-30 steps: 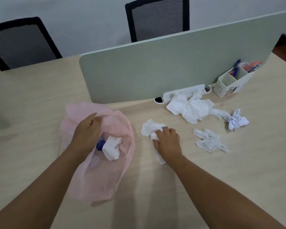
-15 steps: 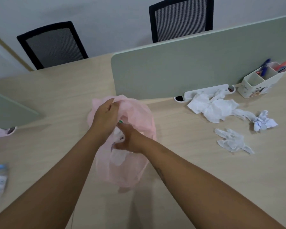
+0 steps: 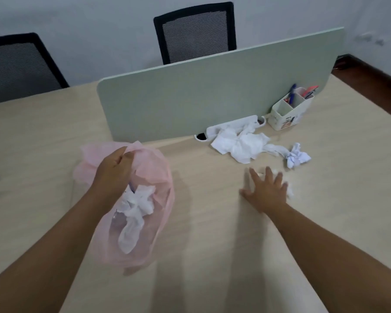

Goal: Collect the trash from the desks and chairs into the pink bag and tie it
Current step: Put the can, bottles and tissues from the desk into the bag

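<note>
Three soft wads [image 3: 242,145] litter the desk [image 3: 212,233]; my spread right hand [image 3: 265,190] reaches to bunch one, left hand [image 3: 112,175] pinching the flimsy bag [image 3: 160,177] by its rim.

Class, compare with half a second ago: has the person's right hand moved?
Yes. The right hand has left the pink bag and gone rightward along the green divider, toward the pen holder.

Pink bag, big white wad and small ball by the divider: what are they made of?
Pink bag: thin translucent plastic film; the white trash inside shows through it. Big white wad: probably tissue or soft paper, matte, limply crumpled; thin cloth possible. Small ball: likely writing paper, with sharp creases and bluish marks.
</note>
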The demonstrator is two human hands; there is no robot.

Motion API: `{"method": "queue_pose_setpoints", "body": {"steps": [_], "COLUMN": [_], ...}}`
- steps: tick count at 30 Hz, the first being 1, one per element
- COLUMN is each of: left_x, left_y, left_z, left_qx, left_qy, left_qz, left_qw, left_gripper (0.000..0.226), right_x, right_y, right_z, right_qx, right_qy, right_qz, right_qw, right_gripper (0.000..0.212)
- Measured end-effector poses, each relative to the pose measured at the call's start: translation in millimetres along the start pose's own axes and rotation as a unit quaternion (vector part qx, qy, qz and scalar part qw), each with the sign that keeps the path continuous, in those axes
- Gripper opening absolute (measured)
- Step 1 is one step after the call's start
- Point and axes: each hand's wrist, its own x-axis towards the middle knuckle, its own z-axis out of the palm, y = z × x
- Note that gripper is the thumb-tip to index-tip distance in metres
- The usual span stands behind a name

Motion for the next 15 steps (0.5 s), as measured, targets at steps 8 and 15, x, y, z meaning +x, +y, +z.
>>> {"method": "queue_pose_setpoints", "body": {"steps": [8, 15], "left_x": [6, 4], "left_y": [12, 11], "left_z": [15, -2], "left_qx": [-0.028, -0.034], "left_qy": [-0.003, 0.016], "left_qz": [-0.006, -0.030], "left_qw": [1.000, 0.999], "left_gripper": [0.029, 0.028], "right_x": [-15, -72], "right_y": [-10, -173], "right_z": [34, -19], "right_qx": [0.175, 0.469], "right_qy": [0.116, -0.046], "right_qz": [-0.095, -0.239], "right_qw": [0.973, 0.849], "right_gripper": [0.004, 0.017]}}
